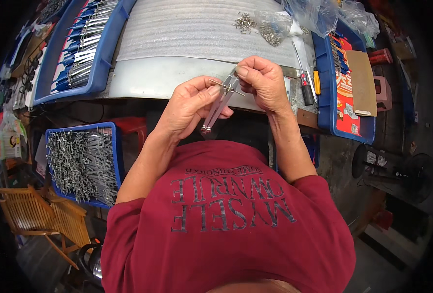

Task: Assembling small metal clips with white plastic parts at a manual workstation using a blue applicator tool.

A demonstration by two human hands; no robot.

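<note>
Above my lap, at the front edge of the workbench, both hands hold a two-legged metal drawing compass (212, 113) with a crosswise screw. Its legs lie almost together and point down toward me. My left hand (187, 105) is closed, with thumb and forefinger pinching it near the screw's left end. The fingers of my right hand (269, 84) pinch the compass's top end. Fingertips hide part of its top.
A blue tray (99, 78) of blue-and-silver compasses stands left; another tray (326, 110) with cardboard stands right. Below left, a blue bin (116, 146) holds many metal parts. Small screws (246, 22), a black-handled screwdriver (307, 92) and a yellow-handled one (316, 82) lie on the bench.
</note>
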